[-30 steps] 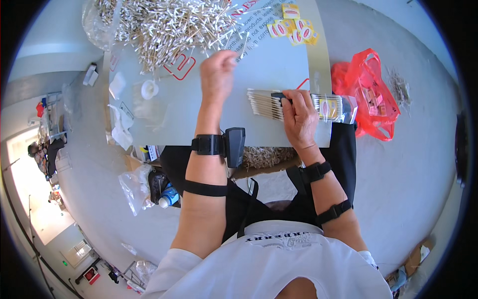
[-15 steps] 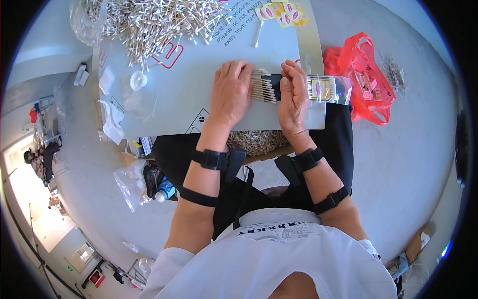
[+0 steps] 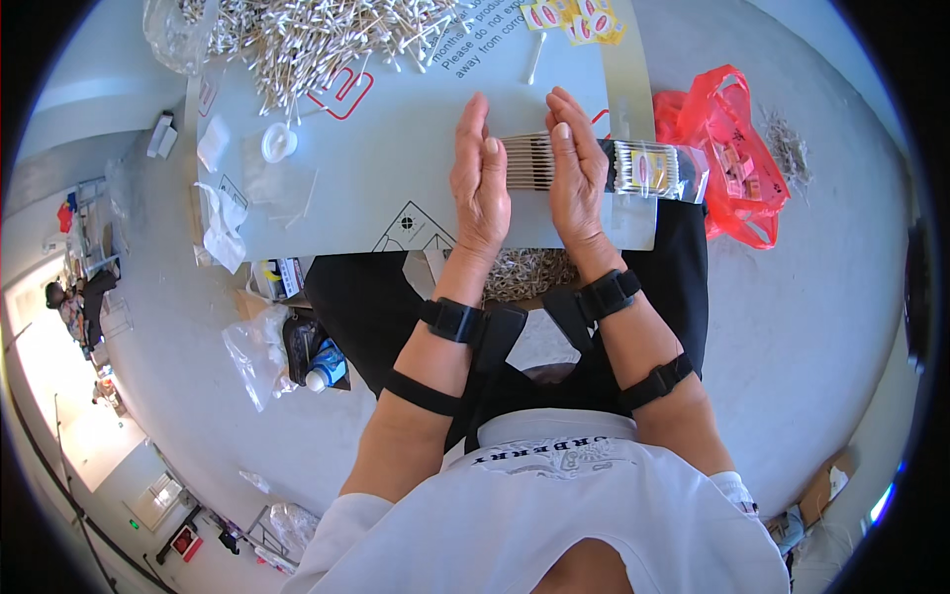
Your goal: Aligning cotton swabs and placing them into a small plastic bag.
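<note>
A row of cotton swabs point(image 3: 529, 163) lies side by side on the grey board point(image 3: 366, 183). My left hand point(image 3: 481, 188) stands on edge at the row's left end, fingers stretched out and together. At the other end my right hand point(image 3: 578, 176) is upright too, fingers straight, palm facing the swabs. Both hands flank the row, and the swabs' tips are partly hidden behind them. Just right of my right hand lies a clear plastic packet point(image 3: 690, 176) of swabs with a yellow card point(image 3: 648, 170) inside. Part of a dark strip point(image 3: 609, 166) shows beside it.
A big heap of loose swabs point(image 3: 327, 49) covers the board's far left. Yellow cards point(image 3: 579, 20) and a single swab point(image 3: 535, 59) lie far right. A white round lid point(image 3: 278, 142) sits left. A red plastic bag point(image 3: 727, 158) is at right; more swabs point(image 3: 529, 274) lie below the board.
My left hand has turned from palm down over the swabs to upright at their left end. My right hand has shifted slightly left, up to the row, covering part of the dark strip.
</note>
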Motion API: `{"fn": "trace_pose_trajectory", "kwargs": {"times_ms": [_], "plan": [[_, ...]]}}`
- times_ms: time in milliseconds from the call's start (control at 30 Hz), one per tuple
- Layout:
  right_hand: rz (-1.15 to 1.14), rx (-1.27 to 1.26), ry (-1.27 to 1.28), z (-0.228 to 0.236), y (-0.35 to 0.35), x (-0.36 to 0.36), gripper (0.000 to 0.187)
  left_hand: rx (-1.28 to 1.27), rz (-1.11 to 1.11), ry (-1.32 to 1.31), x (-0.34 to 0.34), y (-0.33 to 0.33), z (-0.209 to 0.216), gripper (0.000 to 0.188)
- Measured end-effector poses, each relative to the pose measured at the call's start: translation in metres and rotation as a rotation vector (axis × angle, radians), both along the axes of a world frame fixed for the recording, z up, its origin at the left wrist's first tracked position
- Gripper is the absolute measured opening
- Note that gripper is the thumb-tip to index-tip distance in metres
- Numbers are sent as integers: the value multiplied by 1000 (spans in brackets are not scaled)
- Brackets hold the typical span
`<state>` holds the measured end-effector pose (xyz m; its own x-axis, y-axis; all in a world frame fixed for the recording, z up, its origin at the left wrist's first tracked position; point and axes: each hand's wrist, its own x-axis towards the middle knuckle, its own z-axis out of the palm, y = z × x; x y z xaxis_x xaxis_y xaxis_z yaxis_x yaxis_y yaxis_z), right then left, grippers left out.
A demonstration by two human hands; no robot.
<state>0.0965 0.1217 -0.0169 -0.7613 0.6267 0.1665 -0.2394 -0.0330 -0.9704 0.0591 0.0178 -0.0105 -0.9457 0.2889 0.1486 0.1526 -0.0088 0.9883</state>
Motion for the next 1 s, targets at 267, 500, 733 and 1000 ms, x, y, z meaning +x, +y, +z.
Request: {"fn": "trace_pose_trajectory", "kwargs": {"times_ms": [267,500,733,1000], "plan": [[9,-283,42,2,12,11,35,-846,-153,482,12,-7,13,73],[29,-274,12,6,7,20,36,-1097,-230,548,13,-5,13,86],[23,-223,-30,3,8,20,37,-740,-206,424,4,-18,3,78],[51,-18,-39,-1,8,4,38,293,130,-81,-10,14,-9,64]]}}
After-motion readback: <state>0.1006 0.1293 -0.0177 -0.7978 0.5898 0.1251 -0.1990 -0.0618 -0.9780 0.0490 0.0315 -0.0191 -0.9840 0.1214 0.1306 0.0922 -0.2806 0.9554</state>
